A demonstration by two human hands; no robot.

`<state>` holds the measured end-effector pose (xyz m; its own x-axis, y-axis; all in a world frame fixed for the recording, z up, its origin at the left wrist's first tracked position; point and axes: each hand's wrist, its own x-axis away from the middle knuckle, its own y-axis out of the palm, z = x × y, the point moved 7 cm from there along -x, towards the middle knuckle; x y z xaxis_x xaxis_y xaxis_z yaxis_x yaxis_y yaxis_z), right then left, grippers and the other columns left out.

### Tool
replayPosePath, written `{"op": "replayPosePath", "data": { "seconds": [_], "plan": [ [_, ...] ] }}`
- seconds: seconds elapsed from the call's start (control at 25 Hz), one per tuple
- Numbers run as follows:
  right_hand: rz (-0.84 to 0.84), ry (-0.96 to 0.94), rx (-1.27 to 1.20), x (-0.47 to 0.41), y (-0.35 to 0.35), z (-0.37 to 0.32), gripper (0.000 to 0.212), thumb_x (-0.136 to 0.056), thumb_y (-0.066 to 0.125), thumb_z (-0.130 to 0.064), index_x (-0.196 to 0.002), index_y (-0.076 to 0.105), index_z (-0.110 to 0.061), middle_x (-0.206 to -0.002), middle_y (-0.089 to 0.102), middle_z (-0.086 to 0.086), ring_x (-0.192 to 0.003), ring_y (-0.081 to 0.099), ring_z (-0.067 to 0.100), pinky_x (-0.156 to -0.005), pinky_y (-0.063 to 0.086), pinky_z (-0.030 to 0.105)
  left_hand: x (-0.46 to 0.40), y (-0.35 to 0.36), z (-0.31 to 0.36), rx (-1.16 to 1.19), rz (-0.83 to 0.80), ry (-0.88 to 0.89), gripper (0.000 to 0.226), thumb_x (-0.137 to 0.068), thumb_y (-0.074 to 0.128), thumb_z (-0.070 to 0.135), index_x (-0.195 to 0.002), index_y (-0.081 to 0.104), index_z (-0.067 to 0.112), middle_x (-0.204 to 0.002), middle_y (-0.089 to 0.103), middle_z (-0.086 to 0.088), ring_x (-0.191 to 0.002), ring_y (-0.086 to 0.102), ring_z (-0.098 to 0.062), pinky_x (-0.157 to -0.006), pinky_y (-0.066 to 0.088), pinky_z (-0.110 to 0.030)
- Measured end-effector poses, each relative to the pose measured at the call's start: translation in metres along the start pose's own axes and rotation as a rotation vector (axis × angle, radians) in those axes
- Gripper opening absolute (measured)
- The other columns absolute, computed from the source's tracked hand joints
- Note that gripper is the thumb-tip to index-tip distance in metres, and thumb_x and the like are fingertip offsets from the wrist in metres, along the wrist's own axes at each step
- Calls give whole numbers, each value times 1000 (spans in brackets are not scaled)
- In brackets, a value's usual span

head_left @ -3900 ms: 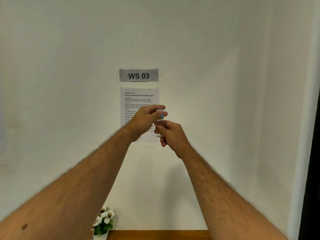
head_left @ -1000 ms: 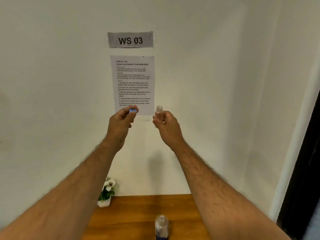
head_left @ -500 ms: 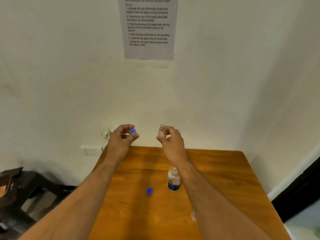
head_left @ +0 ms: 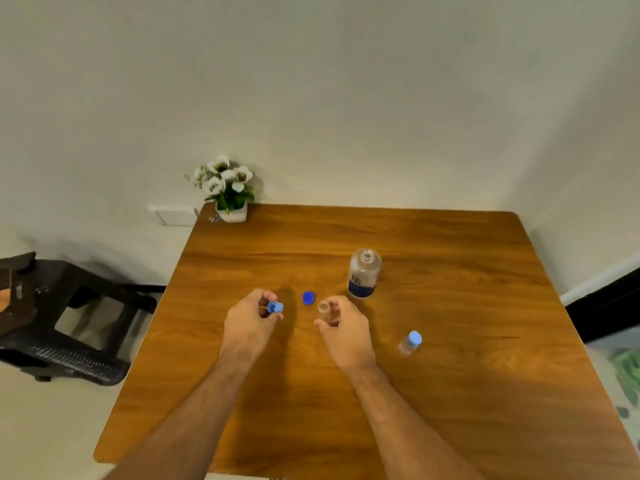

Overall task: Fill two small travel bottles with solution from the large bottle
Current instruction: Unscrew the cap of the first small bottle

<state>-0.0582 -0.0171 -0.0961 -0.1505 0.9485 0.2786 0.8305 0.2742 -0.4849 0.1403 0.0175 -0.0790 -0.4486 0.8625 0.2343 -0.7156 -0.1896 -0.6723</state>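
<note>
A person's right hand (head_left: 341, 327) grips an uncapped travel bottle (head_left: 324, 308) upright, left hand (head_left: 250, 318) pinching its light-blue cap (head_left: 275, 307) — the open large bottle (head_left: 363, 274) stands upright just beyond, nearer the right hand.

1. Open travel bottle (head_left: 323, 308) was mostly hidden inside the right hand (head_left: 341, 329); only its rim showed, fill level unreadable.
2. Light-blue cap (head_left: 275, 307) was partly covered by the left hand (head_left: 247, 322) fingers.
3. Large bottle (head_left: 363, 277) label text was too small to read.
4. Desk (head_left: 450, 393) near edge was cut off at the bottom; both forearms too.
5. Dark stool (head_left: 52, 313) was cropped at the left edge.
6. Green item (head_left: 628, 372) at the right edge was blurred, unidentifiable.
</note>
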Motion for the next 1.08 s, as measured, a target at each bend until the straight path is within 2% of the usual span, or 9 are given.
{"op": "replayPosePath", "data": {
  "seconds": [0.2,0.48,0.6,0.76,0.92,1.0,1.08],
  "plan": [
    [-41,87,67,8,30,32,35,-88,75,-19,-118,60,-30,-113,64,-14,-101,63,3,-91,56,25,6,34,-45,-235,-115,-34,23,-86,76,20,-96,61,35,-97,68,14,-90,64,-8,-82,55,-29],
    [-45,107,80,10,43,50,37,-89,74,-18,-119,58,-31,-117,63,-12,-104,63,5,-91,56,26,12,57,-61,-337,-133,-3,29,-89,72,23,-108,55,37,-117,59,11,-111,58,-13,-100,50,-33],
    [-65,132,103,9,44,53,55,-87,74,-12,-133,51,-32,-129,59,-10,-110,61,6,-94,55,26,9,59,-61,-360,-157,-35,52,-86,75,21,-129,49,33,-132,56,7,-122,55,-17,-106,47,-36],
    [-101,168,136,11,38,51,81,-81,67,9,-145,40,-31,-143,46,-3,-117,58,14,-96,55,29,9,53,-63,-364,-233,-142,87,-76,82,10,-144,34,34,-143,49,1,-126,56,-23,-104,51,-42],
    [-30,115,123,14,12,33,72,-82,64,10,-142,47,-27,-139,47,-3,-106,60,12,-89,57,27,13,34,-55,-499,-233,-158,93,-77,77,7,-151,24,27,-147,41,-1,-132,45,-25,-106,48,-43],
    [16,73,108,13,-5,19,64,-84,60,10,-137,52,-26,-134,50,-5,-98,61,9,-84,57,25,14,23,-39,-536,-173,-120,88,-80,73,10,-152,24,24,-144,42,-2,-132,41,-24,-107,46,-42],
    [76,14,124,9,-25,7,53,-87,59,7,-130,58,-25,-128,54,-5,-103,60,8,-90,56,27,13,14,-14,-480,-83,-27,81,-83,70,8,-151,29,24,-141,47,-1,-129,42,-23,-108,45,-40]
  ]
}}
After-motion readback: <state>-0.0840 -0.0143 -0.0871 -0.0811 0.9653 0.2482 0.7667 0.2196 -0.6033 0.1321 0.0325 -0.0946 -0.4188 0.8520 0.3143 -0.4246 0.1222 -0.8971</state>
